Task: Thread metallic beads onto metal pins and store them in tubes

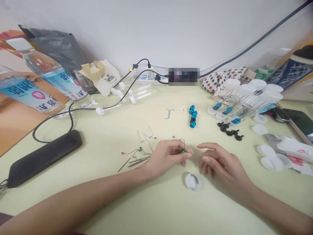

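My left hand [166, 156] pinches a small green part [184, 151] between thumb and fingertips, and a thin bent metal rod [184, 143] stands up from it. Across from it, my right hand [218, 161] has its index finger stretched out and the other fingers curled, with nothing visible in it. Below the gap between the hands sits a small round white dish [192, 181] with something shiny inside. Beside my left wrist lies a loose pile of thin metal rods [139, 160], some bent, and a few small coloured-ended pieces [140, 148].
Blue metal parts [193, 124] stand in a row, with black pieces [230, 131] to their right. Capped clear tubes [246, 98] stand behind these. White caps [271, 160] lie at right. A black case [45, 160], a cable [89, 108] and water bottles [61, 78] occupy the left.
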Demonstrator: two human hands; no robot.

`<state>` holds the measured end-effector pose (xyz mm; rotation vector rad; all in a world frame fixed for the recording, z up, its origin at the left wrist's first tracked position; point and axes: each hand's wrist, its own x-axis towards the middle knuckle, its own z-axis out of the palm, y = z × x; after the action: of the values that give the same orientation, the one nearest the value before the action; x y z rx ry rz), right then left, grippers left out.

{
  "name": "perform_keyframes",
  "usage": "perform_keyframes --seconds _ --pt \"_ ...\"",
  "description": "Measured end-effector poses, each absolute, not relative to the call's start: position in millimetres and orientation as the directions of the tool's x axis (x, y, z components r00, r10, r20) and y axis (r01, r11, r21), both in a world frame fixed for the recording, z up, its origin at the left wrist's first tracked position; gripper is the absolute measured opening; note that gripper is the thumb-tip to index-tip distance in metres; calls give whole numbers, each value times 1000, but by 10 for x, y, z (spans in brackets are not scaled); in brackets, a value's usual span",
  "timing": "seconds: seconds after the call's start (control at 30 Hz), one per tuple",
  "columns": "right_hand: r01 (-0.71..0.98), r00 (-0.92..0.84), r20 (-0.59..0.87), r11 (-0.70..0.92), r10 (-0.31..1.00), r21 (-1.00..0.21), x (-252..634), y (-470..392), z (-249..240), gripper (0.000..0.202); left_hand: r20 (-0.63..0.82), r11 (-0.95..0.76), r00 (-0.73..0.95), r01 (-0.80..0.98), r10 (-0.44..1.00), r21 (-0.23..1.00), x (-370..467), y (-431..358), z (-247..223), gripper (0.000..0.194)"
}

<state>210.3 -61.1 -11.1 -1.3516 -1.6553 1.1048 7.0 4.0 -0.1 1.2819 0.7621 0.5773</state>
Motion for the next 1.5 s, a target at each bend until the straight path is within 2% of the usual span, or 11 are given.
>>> perform_keyframes --seconds 0.07,0.17,0.23,0.5,0.63,0.77,0.9,1.1,1.27,1.5 --pt "437 -176 115 183 978 -881 2134 -608 -106 21 -192 214 621 40 760 976 68 55 10 17" --pt "580 -182 280 333 943 -744 2146 -632 -104 25 -201 216 616 51 762 975 58 70 20 16" --pt "633 -198 335 381 921 -674 2137 -653 -97 24 -202 220 618 47 760 974 50 76 25 15" --pt "628 -276 460 521 844 -578 2139 -663 -84 19 -211 208 664 85 718 974 39 72 34 18" --pt "558 -315 422 525 850 -642 2154 -662 -102 22 -225 210 675 104 702 972 56 42 18 15" --pt "518 -266 288 388 920 -762 2160 -684 -113 27 -208 207 678 83 705 975 66 17 5 14" --pt "471 -269 153 268 951 -841 2168 -692 -119 24 -208 218 676 71 707 973 63 -8 7 14" --pt "444 -271 90 208 958 -871 2154 -685 -130 21 -192 232 655 25 731 972 51 -43 3 17" --pt "429 -198 94 173 976 -887 2145 -687 -121 17 -154 195 642 7 751 981 56 -19 -15 13" --pt "580 -218 190 284 957 -764 2161 -696 -153 19 -181 217 658 27 731 976 58 -1 -42 10"
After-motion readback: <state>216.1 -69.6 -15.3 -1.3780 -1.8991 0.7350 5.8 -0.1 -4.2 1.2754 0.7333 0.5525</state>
